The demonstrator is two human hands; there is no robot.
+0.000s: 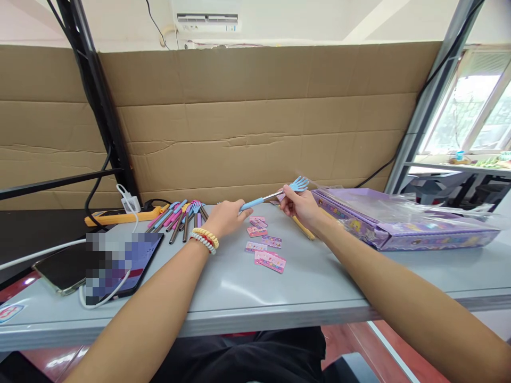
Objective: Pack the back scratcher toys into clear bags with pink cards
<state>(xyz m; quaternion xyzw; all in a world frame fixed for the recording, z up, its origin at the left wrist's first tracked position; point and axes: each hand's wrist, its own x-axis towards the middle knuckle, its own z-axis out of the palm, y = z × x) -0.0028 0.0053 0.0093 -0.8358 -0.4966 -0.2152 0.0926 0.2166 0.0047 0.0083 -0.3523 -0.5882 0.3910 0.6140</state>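
Both hands, left (pixel 227 219) and right (pixel 300 206), pinch a blue back scratcher (pixel 252 204) above small pink cards (pixel 271 260), beside a purple box (pixel 403 221).

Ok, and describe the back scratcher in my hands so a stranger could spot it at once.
Start at the grey table and look just left of the big purple box. There the left hand and right hand hold a back scratcher with a light blue handle, metal rod and blue hand-shaped head. Unlike the bunched scratchers further left, it's in both hands.
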